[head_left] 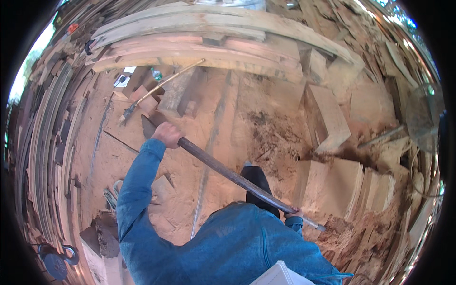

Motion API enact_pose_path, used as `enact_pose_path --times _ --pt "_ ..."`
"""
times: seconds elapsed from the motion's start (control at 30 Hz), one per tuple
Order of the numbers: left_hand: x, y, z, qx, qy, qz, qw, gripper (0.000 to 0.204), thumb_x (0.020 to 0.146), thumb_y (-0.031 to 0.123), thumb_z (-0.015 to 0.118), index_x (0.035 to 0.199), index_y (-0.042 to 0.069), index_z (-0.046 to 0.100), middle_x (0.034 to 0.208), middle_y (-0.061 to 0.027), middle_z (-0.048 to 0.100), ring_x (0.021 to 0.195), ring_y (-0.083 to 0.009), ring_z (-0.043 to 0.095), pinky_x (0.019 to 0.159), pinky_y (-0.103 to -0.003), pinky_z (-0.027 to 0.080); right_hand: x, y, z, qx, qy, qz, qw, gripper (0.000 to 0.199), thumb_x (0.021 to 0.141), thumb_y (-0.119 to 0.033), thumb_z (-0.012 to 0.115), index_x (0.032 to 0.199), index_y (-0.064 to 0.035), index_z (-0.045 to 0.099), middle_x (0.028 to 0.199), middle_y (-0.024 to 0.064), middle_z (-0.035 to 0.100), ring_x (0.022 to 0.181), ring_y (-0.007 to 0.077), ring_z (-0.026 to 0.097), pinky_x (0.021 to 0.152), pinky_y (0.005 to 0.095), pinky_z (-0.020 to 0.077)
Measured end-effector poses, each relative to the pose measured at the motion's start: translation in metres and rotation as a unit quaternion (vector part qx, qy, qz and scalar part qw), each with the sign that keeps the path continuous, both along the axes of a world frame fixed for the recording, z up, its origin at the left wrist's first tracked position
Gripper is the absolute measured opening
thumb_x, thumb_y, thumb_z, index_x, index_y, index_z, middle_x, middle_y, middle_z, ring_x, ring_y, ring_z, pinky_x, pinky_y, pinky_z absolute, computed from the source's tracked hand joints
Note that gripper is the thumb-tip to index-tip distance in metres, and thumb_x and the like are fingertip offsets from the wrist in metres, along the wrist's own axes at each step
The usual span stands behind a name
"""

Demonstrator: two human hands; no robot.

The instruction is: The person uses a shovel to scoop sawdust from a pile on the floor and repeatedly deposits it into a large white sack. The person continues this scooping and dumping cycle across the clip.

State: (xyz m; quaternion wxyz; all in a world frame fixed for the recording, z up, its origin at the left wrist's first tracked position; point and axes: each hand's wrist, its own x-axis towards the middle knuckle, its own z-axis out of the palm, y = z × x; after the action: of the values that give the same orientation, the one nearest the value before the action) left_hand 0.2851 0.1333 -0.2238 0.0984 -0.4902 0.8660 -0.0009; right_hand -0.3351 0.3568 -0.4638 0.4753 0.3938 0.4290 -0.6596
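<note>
A long dark pole [228,173] slants across the front of my body, from upper left to lower right. My left hand [167,135] is closed around its upper end. Lower down, my right hand [293,213] grips the pole near its pale tip, partly hidden by my blue sleeve. Just beyond my left hand is a dark, pointed flat piece [148,127]; whether it joins the pole I cannot tell. Farther off, a broom [166,81] with a light stick and dark bristles leans across some wood blocks, apart from both hands.
Long planks [190,23] lie stacked across the far side. Thick timber blocks [327,116] stand on the sawdust-covered ground to the right. More boards [45,137] line the left, with a metal hook [57,263] at lower left. A plastic bottle [156,74] lies by the broom.
</note>
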Motion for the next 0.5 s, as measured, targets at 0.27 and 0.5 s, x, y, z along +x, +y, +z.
enact_pose_path --times 0.27,0.5 --pt "0.009 -0.188 -0.002 0.041 -0.073 -0.008 0.996 0.015 0.066 0.024 0.069 0.079 0.018 0.069 0.078 -0.0056 0.068 0.079 -0.0263 0.066 0.073 -0.039 0.051 0.026 -0.17 -0.011 0.079 0.032 -0.012 0.996 0.021 0.081 -0.018 0.043 0.061 -0.0144 0.035 0.052 0.0009 0.038 0.049 0.0179 0.039 0.057 0.0345 0.0426" --pt "0.039 -0.343 0.011 0.019 -0.029 -0.008 0.999 0.012 0.067 0.027 0.068 0.077 0.019 0.067 0.079 -0.0045 0.068 0.078 -0.0257 0.066 0.07 -0.041 0.05 0.058 -0.328 0.015 0.083 0.054 0.003 0.995 0.023 0.083 -0.019 0.047 0.063 -0.0146 0.037 0.053 0.0003 0.04 0.052 0.0183 0.042 0.063 0.0373 0.0433"
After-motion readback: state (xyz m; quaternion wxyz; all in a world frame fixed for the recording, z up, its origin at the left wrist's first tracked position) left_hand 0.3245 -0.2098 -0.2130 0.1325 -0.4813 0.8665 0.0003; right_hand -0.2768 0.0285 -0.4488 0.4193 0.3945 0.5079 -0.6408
